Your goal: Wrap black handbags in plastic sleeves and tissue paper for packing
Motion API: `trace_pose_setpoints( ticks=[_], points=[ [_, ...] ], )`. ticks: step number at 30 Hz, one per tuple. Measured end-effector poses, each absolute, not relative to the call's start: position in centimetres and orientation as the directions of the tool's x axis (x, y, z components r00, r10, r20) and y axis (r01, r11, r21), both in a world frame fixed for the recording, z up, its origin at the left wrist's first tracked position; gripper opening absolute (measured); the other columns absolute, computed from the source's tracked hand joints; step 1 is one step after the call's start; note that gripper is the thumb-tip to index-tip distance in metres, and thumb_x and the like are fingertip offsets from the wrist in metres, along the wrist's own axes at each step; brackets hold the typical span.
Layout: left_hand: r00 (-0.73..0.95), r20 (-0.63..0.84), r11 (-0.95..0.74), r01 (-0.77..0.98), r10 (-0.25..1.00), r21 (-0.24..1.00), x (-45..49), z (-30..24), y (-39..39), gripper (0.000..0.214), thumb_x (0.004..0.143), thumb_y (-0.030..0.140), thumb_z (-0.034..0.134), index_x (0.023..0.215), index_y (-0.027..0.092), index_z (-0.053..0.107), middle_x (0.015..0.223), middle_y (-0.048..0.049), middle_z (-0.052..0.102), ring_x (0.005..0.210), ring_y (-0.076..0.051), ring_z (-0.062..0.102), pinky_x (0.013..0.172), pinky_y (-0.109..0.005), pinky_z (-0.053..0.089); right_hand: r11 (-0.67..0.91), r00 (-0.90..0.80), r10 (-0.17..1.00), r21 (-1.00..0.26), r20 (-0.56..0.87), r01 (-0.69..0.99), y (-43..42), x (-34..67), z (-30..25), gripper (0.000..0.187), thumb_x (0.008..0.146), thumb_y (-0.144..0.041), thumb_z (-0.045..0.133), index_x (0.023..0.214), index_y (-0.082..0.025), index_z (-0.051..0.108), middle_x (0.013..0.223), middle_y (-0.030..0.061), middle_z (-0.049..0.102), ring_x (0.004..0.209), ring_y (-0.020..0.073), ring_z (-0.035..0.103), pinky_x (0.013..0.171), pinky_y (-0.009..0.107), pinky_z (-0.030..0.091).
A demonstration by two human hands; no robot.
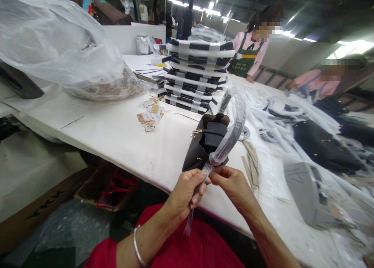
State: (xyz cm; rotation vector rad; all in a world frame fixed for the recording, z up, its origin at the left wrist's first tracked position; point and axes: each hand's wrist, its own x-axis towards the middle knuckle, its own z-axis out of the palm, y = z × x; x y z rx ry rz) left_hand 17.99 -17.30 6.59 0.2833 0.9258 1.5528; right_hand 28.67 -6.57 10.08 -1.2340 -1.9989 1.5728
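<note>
A black handbag [204, 143] stands on the white table [117, 131] just beyond my hands. Its handle [233, 123] arches up and is wrapped in clear plastic film. My left hand [185, 192] is closed on the lower end of the wrapped handle, with a strip of clear film hanging below it. My right hand [232, 184] pinches the film at the same spot, fingertips almost touching the left ones.
A stack of black bags banded in white [195, 77] stands behind. Small paper tags [150, 114] lie scattered at the left, a big clear plastic bag [58, 49] further left. White wrapping and black bags [324, 147] cover the right side. Two people in pink [251, 49] work across the table.
</note>
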Motion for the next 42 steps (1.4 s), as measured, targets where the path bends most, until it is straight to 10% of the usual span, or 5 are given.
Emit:
trace_pose_setpoints(
  ticks=[8,18,27,35,42],
  points=[
    [-0.268,-0.351,0.040,-0.743,0.897,0.668,18.9,6.6,-17.7,0.046,0.073,0.057,0.072,0.080,0.013,0.060,0.051,0.0069,0.051,0.030,0.000,0.026,0.030,-0.017,0.015,0.225,-0.502,0.860,-0.817,-0.089,0.531,-7.3,27.9,9.1,0.031,0.071,-0.046,0.070,0.056,-0.019,0.064,0.055,0.0009,0.061,0.055,0.0160,0.053,0.052,0.026,0.036],
    [-0.330,-0.291,0.014,-0.641,0.898,0.768,19.0,5.9,-17.3,0.045,0.080,0.057,0.066,0.082,0.012,0.060,0.054,0.0037,0.056,0.031,-0.002,0.032,0.030,-0.017,0.015,-0.762,-0.833,0.391,-0.646,-0.391,-0.055,-10.0,30.5,9.3,0.038,0.081,-0.035,0.074,0.113,-0.017,0.063,0.041,-0.0142,0.029,0.036,0.0034,0.008,0.031,0.013,0.014],
    [-0.290,-0.270,0.043,-0.603,0.918,0.797,18.3,6.0,-17.4,0.041,0.082,0.054,0.065,0.073,0.016,0.052,0.053,0.0055,0.052,0.031,-0.002,0.028,0.030,-0.017,0.016,-0.893,-0.938,0.184,-0.448,-0.293,-0.035,-9.0,29.0,8.1,0.025,0.088,-0.039,0.066,0.099,-0.016,0.067,0.041,-0.0146,0.028,0.032,0.0021,0.005,0.027,0.010,0.015],
    [-0.447,-0.154,0.111,-0.120,0.881,0.986,17.5,6.5,-18.0,0.025,0.091,0.039,0.052,0.078,0.018,0.059,0.059,0.0032,0.057,0.044,-0.008,0.044,0.045,-0.020,0.033,0.192,-0.628,0.778,-0.942,-0.025,0.276,-9.3,32.0,9.1,0.035,0.086,-0.042,0.067,0.115,-0.022,0.067,0.060,-0.0006,0.062,0.043,0.0098,0.050,0.039,0.020,0.038],
    [-0.544,0.048,0.082,0.212,0.838,0.974,17.7,6.8,-17.8,0.023,0.092,0.031,0.051,0.073,0.020,0.057,0.062,0.0020,0.057,0.058,-0.012,0.053,0.059,-0.023,0.038,0.932,-0.833,0.270,-0.347,0.482,0.101,-7.8,30.2,11.7,0.038,0.094,-0.013,0.050,0.127,-0.028,0.064,0.091,0.0062,0.070,0.080,0.0173,0.065,0.072,0.027,0.049]
  ],
)
